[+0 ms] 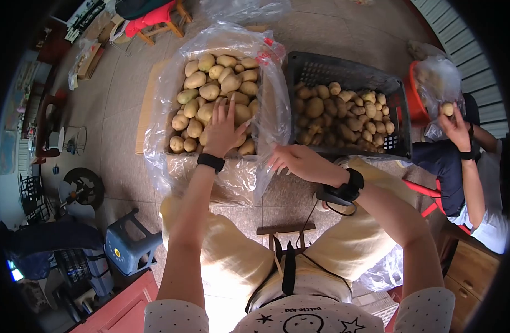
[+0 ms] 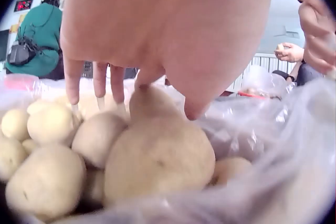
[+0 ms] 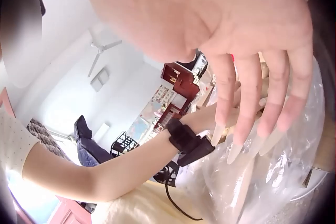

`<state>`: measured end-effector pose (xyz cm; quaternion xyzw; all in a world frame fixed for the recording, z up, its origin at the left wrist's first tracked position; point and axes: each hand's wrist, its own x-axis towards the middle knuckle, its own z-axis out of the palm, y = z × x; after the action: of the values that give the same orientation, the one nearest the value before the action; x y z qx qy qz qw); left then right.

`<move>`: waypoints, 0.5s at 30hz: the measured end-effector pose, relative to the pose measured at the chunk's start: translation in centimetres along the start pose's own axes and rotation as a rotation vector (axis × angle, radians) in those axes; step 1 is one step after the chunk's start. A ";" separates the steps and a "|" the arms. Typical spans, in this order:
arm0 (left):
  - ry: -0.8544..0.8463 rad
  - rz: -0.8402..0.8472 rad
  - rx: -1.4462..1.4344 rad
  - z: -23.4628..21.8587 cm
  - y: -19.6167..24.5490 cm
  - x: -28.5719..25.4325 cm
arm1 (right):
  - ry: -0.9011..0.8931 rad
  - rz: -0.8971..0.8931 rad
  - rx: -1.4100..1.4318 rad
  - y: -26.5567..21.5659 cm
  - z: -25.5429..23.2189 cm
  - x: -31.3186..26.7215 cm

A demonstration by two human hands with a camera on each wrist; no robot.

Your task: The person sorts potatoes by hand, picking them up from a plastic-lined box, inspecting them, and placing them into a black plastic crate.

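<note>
Potatoes [image 1: 210, 91] fill a cardboard box lined with a clear plastic bag [image 1: 269, 119], sitting on the tiled floor at 12 o'clock from the seated person. The left hand [image 1: 224, 130] lies flat on the near end of the heap, fingers spread and straight; the left wrist view shows the fingertips [image 2: 113, 90] touching the pale tubers while the thumb rests against one large potato [image 2: 157, 153], with nothing gripped. The right hand [image 1: 296, 161] hovers at the bag's near right edge, at about 4 o'clock from the left hand, fingers extended and apart (its long nails [image 3: 236, 148] show clearly in the right wrist view), close to the crinkled plastic; whether it touches the film cannot be told, and it holds nothing. Both wrists wear black bands.

At 2 o'clock from the box stands a dark plastic crate [image 1: 349, 75] also loaded with potatoes, just beside the bag. Further right, a second person's hand [image 1: 454, 127] holds a single potato near another clear bag and a red container [image 1: 414, 102]. A grey plastic stool [image 1: 130, 244] stands at 8 o'clock, and a wooden chair with red cloth [image 1: 155, 19] sits at 11 o'clock, well apart from the box.
</note>
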<state>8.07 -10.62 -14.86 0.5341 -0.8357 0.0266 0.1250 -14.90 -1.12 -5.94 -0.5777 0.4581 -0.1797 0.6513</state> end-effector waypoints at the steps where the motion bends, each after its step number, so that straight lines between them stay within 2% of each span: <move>1: -0.019 0.021 0.007 -0.3 -0.1 0.1 | 0.007 0.000 0.004 -0.2 -0.1 -0.1; 2: -0.022 0.027 0.007 -0.5 -0.1 0.2 | 0.004 -0.027 -0.001 -0.4 -0.2 -0.2; 4: -0.147 0.011 -0.023 -1.4 0.2 0.2 | -0.002 -0.053 -0.001 -0.8 -0.2 -0.3; 7: -0.075 0.056 -0.091 0.0 0.3 -0.2 | 0.009 -0.033 -0.041 -1.1 -0.4 -0.2; 14: -0.110 0.051 -0.045 0.5 -0.3 -0.1 | 0.013 -0.091 -0.092 -1.2 0.0 -0.3; 15: -0.137 0.023 -0.125 0.3 -0.6 0.1 | 0.009 -0.091 -0.105 -1.2 0.0 -0.3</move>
<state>8.51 -11.02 -15.14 0.5164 -0.8483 -0.0607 0.1004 -14.75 -1.21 -4.74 -0.6307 0.4429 -0.1873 0.6091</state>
